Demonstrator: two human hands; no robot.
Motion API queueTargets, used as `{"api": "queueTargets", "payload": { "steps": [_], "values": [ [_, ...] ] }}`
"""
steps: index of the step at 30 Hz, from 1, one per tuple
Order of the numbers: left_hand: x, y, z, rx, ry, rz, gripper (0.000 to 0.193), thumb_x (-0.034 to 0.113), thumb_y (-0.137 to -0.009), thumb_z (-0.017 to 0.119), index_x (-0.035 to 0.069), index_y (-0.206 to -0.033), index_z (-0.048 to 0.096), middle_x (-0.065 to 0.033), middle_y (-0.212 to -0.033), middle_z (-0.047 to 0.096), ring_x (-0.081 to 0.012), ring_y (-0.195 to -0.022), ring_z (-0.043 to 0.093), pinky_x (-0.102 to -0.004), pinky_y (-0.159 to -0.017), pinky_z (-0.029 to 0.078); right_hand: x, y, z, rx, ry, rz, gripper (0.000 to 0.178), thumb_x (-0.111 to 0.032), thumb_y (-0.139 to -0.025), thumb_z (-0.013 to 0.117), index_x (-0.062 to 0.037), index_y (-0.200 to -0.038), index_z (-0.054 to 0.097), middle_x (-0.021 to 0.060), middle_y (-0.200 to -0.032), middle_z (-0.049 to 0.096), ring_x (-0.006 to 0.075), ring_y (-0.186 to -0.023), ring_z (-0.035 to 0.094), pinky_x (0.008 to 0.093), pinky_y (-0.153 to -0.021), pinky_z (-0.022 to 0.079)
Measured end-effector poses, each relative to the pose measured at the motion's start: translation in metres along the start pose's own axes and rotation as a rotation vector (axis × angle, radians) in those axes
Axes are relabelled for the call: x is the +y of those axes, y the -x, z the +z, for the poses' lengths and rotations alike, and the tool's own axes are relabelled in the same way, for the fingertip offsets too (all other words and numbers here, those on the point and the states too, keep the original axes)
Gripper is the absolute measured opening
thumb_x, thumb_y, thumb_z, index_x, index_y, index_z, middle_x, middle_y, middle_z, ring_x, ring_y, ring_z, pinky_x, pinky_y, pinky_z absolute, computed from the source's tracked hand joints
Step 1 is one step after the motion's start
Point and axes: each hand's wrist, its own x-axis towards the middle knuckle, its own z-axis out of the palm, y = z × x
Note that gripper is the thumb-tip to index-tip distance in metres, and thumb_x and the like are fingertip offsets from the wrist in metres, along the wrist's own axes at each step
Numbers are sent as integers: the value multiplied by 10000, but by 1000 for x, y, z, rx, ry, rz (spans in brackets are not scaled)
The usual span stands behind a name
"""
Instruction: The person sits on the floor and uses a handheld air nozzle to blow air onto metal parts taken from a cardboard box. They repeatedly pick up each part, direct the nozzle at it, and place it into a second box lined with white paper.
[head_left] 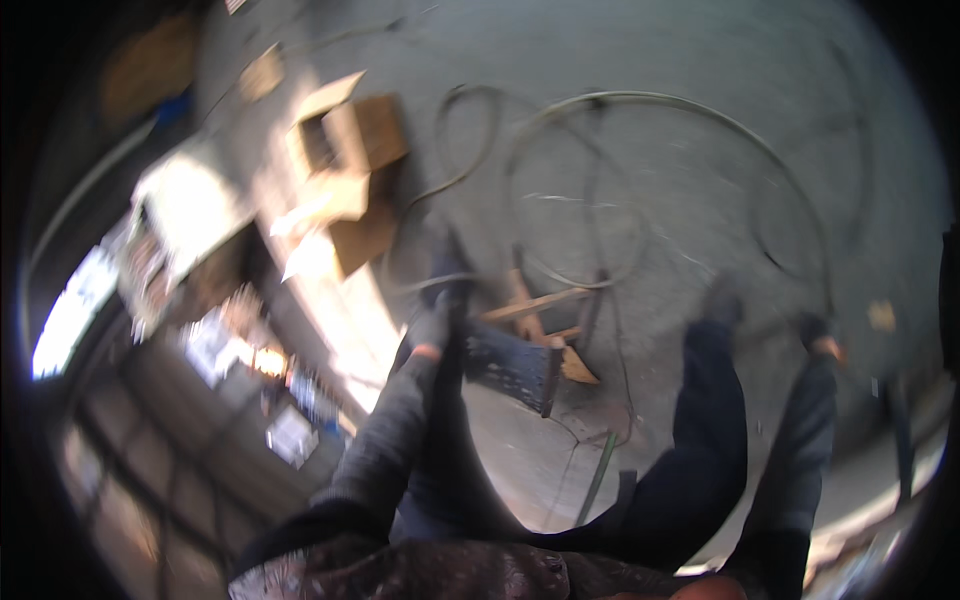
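A long pale hose [700,102] lies in wide loops in front of me and runs between my two hands. My left hand [432,322], in a dark glove, is closed round it in front of my left leg, though motion smears the fingers. Out to the right, my right hand [816,328], also gloved, is closed on the hose where it comes down from the big loop. Between my legs stands a small wooden stool [510,370] with a dark, paint-spotted top, its wooden legs sticking out on the far side.
An open cardboard box [380,130] stands ahead on the left, beside a sunlit strip of floor. Left of it is a pale bulky object [190,210], with blurred clutter nearer me. Thin dark cables and more hose loops cross the grey floor [680,40]. A green rod [598,478] lies near my right leg.
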Motion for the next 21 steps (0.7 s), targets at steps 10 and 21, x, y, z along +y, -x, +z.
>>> {"api": "queueTargets", "payload": {
  "steps": [10, 21],
  "values": [
    [24, -10, 60, 58, 450, 146, 429, 348, -1032, 634, 19, -1306, 651, -249, -1235, 703, -412, -1176, 659, -440, -1016, 510, 70, -3, 4, 89, -686, 867, 514, -315, -1063, 477, -84, -1521, 517, 103, -1482, 582, 311, -1316, 561, 547, -1088, 415],
    [92, -2, -5, -147, 248, 750, 461, 263, -919, 678, 100, -1350, 666, -184, -1313, 665, -345, -1246, 613, -399, -1051, 482, -107, 229, -460, 1282, -1698, 342, 462, -201, -1046, 612, 53, -1425, 539, 167, -1348, 640, 264, -1149, 651, 360, -971, 534]
  ]
}}
